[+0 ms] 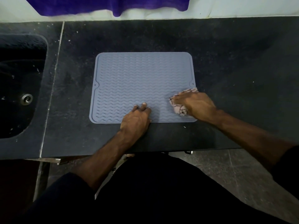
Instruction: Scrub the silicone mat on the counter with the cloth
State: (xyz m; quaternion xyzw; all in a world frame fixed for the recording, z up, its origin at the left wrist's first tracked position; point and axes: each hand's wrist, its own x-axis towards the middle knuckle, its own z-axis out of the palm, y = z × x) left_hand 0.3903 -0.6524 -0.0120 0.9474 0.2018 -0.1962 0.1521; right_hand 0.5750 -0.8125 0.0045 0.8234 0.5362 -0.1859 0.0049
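Observation:
A grey-blue silicone mat (139,78) with wavy ridges lies flat on the dark counter (234,62). My left hand (136,118) presses on the mat's near edge with straight fingers. My right hand (196,105) grips a bunched pale checked cloth (178,104) and holds it down on the mat's near right corner. Part of the cloth is hidden under that hand.
A dark sink (17,88) with a metal drain (26,99) is set into the counter at the left. A purple towel (113,5) hangs over the white wall behind. The counter's front edge runs just below my left wrist.

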